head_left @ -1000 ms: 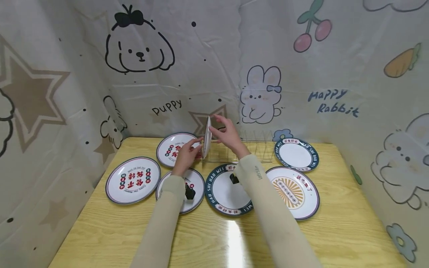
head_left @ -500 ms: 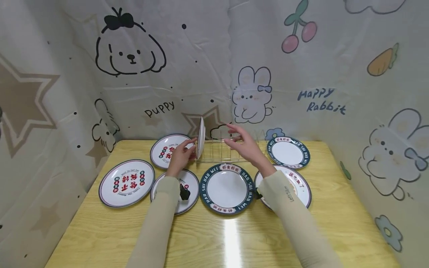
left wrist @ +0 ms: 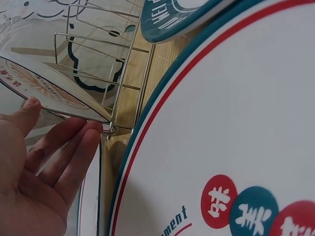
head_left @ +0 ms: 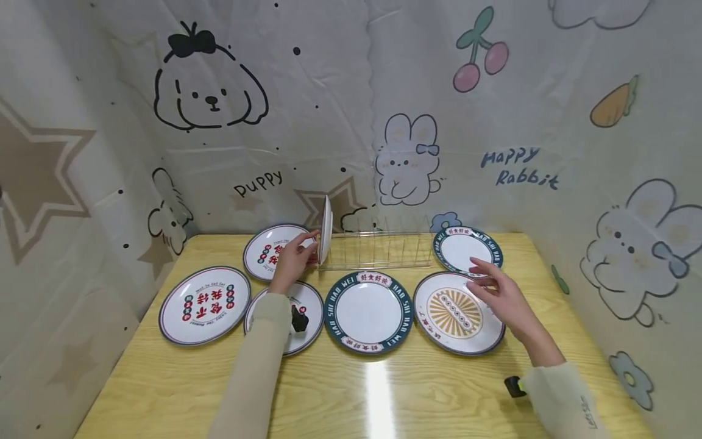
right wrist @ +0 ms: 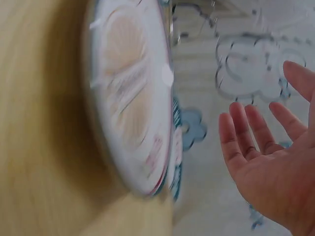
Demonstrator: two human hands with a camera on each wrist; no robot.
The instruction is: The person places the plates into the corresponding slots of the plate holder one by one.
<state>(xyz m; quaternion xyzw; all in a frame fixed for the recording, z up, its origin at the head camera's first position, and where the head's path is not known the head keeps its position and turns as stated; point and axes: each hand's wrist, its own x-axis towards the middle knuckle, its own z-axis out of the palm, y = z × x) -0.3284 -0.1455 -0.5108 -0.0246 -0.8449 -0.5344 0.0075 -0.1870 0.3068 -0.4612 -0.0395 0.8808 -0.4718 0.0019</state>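
In the head view a plate stands on edge in the left end of a wire rack. My left hand holds its left side; in the left wrist view the thumb lies at the rim and the fingers by its lower edge. That view shows a sunburst print on the plate's face. My right hand, fingers spread and holding nothing, is over the right edge of a flat plate with a sunburst print.
Several more plates lie flat on the wooden table: a green-rimmed plate in front of the rack, another at back right, and red-lettered plates on the left. A patterned curtain stands behind and at both sides.
My right hand has let go of the upright plate and moved right and nearer, over the sunburst plate. My left hand stays at the upright plate. The head view has shifted slightly.
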